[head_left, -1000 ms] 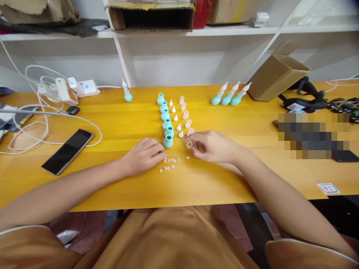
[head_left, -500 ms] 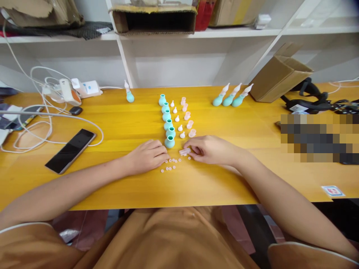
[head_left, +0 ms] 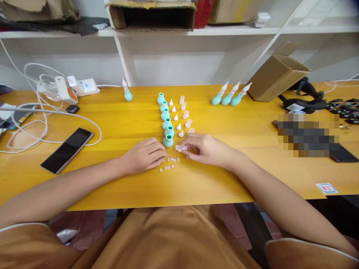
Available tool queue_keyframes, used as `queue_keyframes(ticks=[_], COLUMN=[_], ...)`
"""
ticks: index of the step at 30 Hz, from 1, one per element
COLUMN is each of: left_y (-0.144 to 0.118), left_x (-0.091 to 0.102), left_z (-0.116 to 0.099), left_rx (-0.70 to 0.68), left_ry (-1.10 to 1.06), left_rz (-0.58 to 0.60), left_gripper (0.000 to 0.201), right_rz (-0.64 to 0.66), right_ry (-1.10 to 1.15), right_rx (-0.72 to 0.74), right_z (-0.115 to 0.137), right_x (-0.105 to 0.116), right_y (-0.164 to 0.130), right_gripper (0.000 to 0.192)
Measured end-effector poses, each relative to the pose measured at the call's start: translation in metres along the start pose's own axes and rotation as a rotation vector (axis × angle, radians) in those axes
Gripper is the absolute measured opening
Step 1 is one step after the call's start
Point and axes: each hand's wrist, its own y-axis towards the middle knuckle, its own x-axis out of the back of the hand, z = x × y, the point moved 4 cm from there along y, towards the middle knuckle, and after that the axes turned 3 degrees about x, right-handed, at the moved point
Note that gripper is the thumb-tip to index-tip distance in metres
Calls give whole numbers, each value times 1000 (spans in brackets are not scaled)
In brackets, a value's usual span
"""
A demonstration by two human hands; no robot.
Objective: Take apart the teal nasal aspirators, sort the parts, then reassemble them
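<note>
The nearest turquoise, vase-shaped, open-mouthed bulb stands on the yellow wooden surface. Just right of the bulb and nearer the wearer, the right hand has its fingers clamped on a clear tube-shaped plastic piece, its long axis running left to right, 1 end projecting leftward. The left hand, left of the bulb, is farther from the piece; its fingertips are beside small pale round discs, and whether they pinch 1 I cannot tell.
</note>
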Motion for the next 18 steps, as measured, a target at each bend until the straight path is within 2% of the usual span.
queue_keyframes(ticks=[7, 12, 18], left_y=[-7, -5, -2], left_x=[4, 8, 7], left_z=[-9, -14, -15], left_rx=[-4, -10, 17], left_ry=[-134, -179, -193], left_rz=[-201, -183, -204], left_gripper=[32, 36, 31], right_rz=[-68, -87, -75], right_ry=[145, 244, 269], right_rx=[46, 6, -10], right_z=[27, 37, 35], right_x=[-15, -26, -30], right_y=[0, 1, 2], right_gripper=[12, 11, 12])
